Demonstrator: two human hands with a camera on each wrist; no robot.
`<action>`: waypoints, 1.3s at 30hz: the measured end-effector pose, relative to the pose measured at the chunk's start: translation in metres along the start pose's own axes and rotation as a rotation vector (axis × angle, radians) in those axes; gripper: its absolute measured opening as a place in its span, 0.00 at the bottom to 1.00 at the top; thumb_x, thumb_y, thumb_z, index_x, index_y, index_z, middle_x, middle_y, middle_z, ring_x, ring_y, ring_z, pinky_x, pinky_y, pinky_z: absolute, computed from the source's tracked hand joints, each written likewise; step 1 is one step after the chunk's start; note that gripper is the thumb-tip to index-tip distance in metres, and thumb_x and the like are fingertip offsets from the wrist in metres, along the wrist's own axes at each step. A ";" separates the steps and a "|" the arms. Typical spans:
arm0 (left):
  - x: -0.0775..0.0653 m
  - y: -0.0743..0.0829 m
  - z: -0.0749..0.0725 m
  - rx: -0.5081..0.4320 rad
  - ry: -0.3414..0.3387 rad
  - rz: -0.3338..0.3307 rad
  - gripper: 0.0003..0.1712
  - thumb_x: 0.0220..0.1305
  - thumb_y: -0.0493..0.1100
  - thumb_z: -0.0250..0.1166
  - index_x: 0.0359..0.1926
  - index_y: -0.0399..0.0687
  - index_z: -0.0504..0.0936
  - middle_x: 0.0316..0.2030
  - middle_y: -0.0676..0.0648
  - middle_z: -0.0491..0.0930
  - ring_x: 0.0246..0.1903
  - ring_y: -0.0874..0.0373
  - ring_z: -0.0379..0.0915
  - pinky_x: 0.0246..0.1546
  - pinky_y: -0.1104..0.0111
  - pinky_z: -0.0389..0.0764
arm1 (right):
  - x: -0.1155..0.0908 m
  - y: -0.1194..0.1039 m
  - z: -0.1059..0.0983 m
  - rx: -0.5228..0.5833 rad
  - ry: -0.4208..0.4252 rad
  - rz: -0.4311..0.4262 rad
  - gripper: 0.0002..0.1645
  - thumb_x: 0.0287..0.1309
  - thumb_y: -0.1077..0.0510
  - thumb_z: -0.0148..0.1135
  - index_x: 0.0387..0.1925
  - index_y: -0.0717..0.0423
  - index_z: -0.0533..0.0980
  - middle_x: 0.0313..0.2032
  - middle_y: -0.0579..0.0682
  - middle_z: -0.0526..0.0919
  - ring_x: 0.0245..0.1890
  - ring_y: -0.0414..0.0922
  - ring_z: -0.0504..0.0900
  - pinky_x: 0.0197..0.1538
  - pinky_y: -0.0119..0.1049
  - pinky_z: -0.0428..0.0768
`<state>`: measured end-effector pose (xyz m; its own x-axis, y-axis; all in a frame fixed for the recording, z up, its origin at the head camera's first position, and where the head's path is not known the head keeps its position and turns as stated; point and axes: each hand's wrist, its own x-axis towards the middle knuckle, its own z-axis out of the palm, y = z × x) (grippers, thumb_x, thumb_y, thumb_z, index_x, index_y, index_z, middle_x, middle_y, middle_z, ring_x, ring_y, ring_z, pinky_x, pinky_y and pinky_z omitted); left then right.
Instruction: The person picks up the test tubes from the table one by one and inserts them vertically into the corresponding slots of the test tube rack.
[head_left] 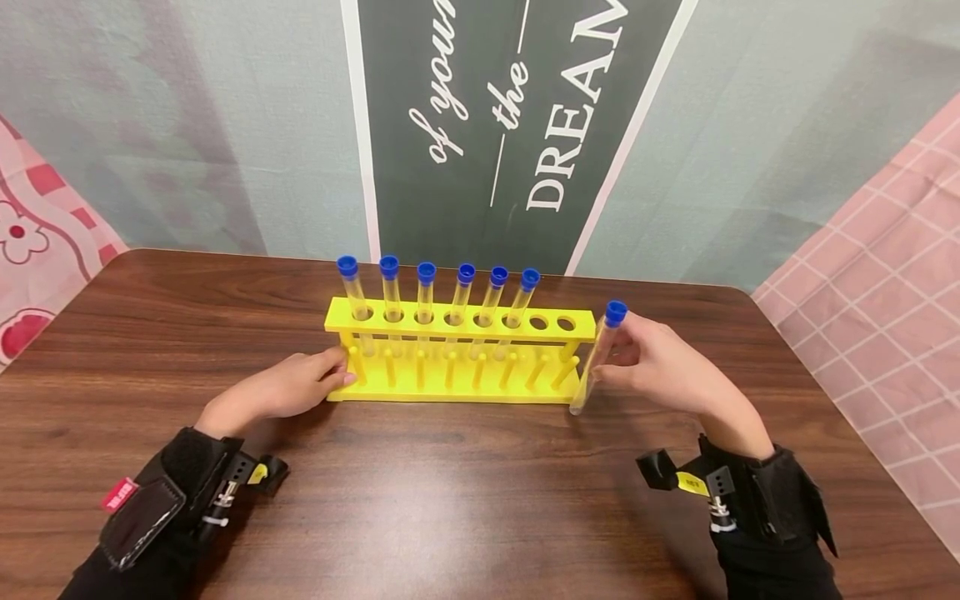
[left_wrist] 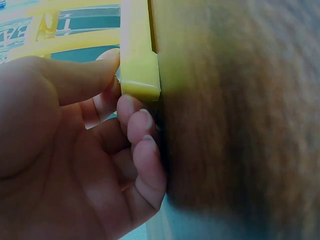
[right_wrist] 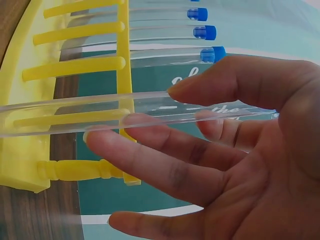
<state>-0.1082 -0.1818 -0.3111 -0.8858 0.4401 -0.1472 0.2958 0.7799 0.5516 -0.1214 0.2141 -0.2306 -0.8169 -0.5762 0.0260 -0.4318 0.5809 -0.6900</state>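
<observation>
A yellow test tube rack (head_left: 457,394) stands on the table, with several blue-capped clear test tubes (head_left: 425,292) in its holes. At the right end of its top plate, two holes have no tube in them. My left hand (head_left: 288,387) grips the rack's left end low down; in the left wrist view, thumb and fingers are around the yellow base corner (left_wrist: 141,75). Beside the rack's right end, my right hand (head_left: 667,362) pinches another blue-capped test tube (head_left: 592,367), tilted, its lower end near the base. The right wrist view shows this tube (right_wrist: 75,117) between thumb and fingers.
A brown wooden table (head_left: 420,500) carries the rack. Behind it hangs a cloth (head_left: 292,125) with a dark lettered panel (head_left: 480,167). Pink patterned cloth (head_left: 900,333) borders the right side. Upright yellow pegs (head_left: 451,371) line the rack's base.
</observation>
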 end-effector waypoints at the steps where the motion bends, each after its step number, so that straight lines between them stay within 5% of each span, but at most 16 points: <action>1: 0.000 0.000 0.000 0.000 0.000 0.002 0.11 0.68 0.43 0.51 0.30 0.44 0.63 0.19 0.52 0.59 0.19 0.60 0.55 0.23 0.68 0.59 | 0.001 0.001 0.001 0.000 -0.002 -0.001 0.17 0.48 0.69 0.66 0.38 0.65 0.67 0.33 0.54 0.81 0.34 0.51 0.83 0.35 0.36 0.79; 20: 0.000 0.000 0.000 -0.002 -0.001 -0.001 0.11 0.68 0.43 0.51 0.30 0.44 0.64 0.19 0.52 0.59 0.19 0.60 0.56 0.23 0.68 0.59 | 0.004 -0.005 0.007 -0.065 0.021 0.023 0.18 0.47 0.68 0.67 0.38 0.64 0.68 0.32 0.52 0.78 0.39 0.51 0.80 0.39 0.42 0.78; 39: 0.002 -0.001 -0.004 -0.013 -0.011 -0.008 0.11 0.68 0.43 0.51 0.30 0.43 0.64 0.19 0.51 0.59 0.19 0.59 0.56 0.23 0.68 0.59 | 0.010 -0.010 0.015 -0.043 0.070 -0.065 0.16 0.46 0.70 0.66 0.35 0.63 0.69 0.31 0.50 0.79 0.33 0.44 0.80 0.38 0.37 0.78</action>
<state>-0.1113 -0.1833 -0.3082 -0.8842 0.4386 -0.1606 0.2840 0.7779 0.5606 -0.1202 0.1941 -0.2343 -0.8109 -0.5725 0.1210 -0.4993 0.5692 -0.6533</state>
